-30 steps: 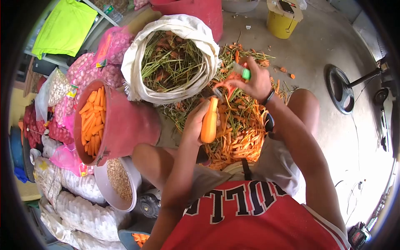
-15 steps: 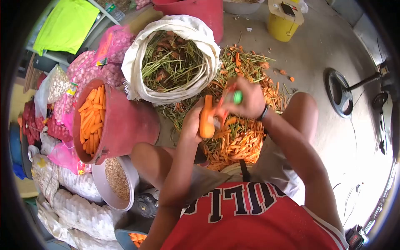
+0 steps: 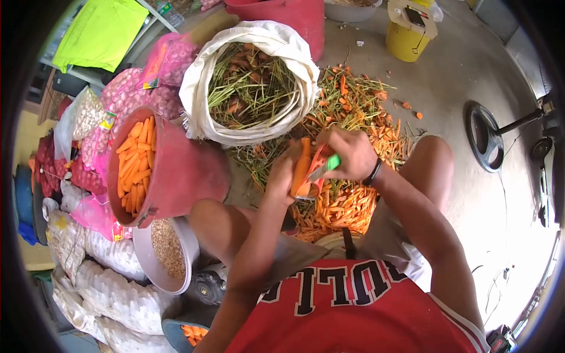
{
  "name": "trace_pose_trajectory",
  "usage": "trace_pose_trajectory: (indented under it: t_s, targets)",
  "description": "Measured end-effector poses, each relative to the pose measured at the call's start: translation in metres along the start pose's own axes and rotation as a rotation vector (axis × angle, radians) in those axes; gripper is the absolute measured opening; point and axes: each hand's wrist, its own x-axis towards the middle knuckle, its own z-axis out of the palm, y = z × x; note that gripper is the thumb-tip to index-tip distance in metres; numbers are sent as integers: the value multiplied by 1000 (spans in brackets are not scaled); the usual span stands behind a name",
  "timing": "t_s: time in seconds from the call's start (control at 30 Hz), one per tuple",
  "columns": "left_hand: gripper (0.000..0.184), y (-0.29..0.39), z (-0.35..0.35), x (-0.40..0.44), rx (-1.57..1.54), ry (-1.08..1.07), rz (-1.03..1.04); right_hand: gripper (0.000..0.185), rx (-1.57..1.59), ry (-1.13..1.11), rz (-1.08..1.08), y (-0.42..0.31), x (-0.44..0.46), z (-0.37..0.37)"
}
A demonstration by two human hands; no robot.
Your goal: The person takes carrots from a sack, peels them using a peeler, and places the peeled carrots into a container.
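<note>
My left hand [image 3: 283,172] is wrapped round an orange carrot [image 3: 302,163], which stands roughly upright in the view. In my right hand [image 3: 353,152] is a peeler [image 3: 332,163] with red and green parts. Its blade end lies against the lower part of the carrot. Beneath both hands, orange carrot peelings [image 3: 347,206] are heaped between my knees. The heap runs up into green stalks and carrot scraps [image 3: 347,97] on the floor.
Beyond my hands stands a white sack [image 3: 191,97] of stalks and scraps. At left, a tilted red bucket [image 3: 191,170] holds peeled carrots [image 3: 137,165]. Nearby are a grey basin [image 3: 141,250], pink net bags [image 3: 170,56], a yellow bucket [image 3: 405,42] and a round black stand base [image 3: 471,138].
The peeler has moved down along the carrot, from beside it to against its lower part. The carrot has tilted slightly, and the whole view has shifted a little.
</note>
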Motion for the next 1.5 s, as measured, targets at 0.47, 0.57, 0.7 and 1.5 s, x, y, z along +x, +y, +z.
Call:
trace_pose_trajectory:
  t_s: [0.47,0.57,0.7,1.5]
  targets:
    - [36,-4,-5,-12,166,-121,73,53,-41,78,138,23,4,-8]
    - [35,-5,4,-15,148,-110,70,55,-131,148,389,49,7,-22]
    - [35,4,17,-6,111,19,114,54,5,48,140,11,1,-8]
    - [43,22,-35,5,260,-252,190,24,-17,-183,569,32,-27,11]
